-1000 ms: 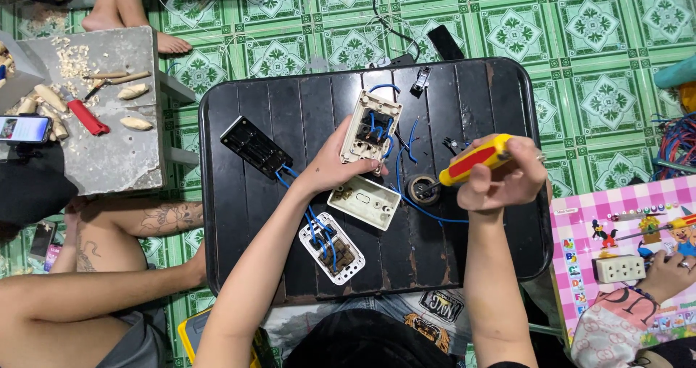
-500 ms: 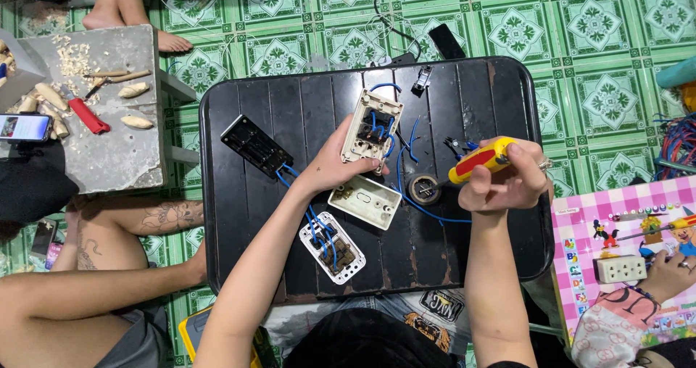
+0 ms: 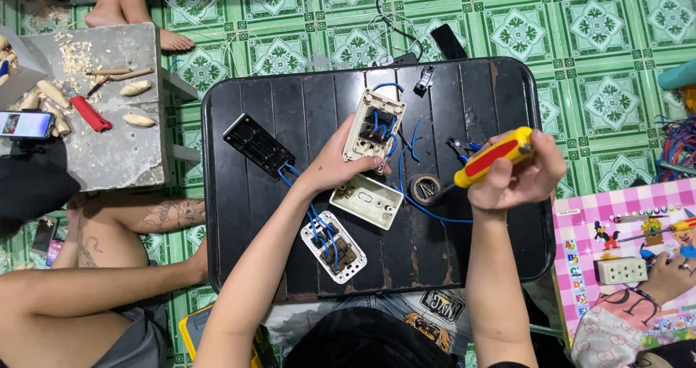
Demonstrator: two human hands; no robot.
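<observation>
My left hand [image 3: 339,161] grips the lower edge of a cream switch plate [image 3: 374,129] turned back side up, with blue wires on its terminals. My right hand [image 3: 523,174] holds a yellow and red screwdriver [image 3: 493,158], its tip pointing left and down toward a roll of black tape [image 3: 425,189]. Both hands are over a black slatted table [image 3: 478,100]. A cream wall box [image 3: 367,200] lies just below my left hand. Blue wires run from it to a black switch module [image 3: 258,145] and a white socket plate [image 3: 334,246].
Small pliers [image 3: 461,147] lie by the screwdriver. A grey low table [image 3: 116,143] at left carries wood pieces, shavings, a red-handled knife [image 3: 90,113] and a phone [image 3: 25,124]. Another person sits at lower left. At right, someone's hand [image 3: 670,275] holds a white socket over a pink board.
My right hand has lowered the screwdriver slightly and tilted it more level. My left hand stays on the cream switch plate.
</observation>
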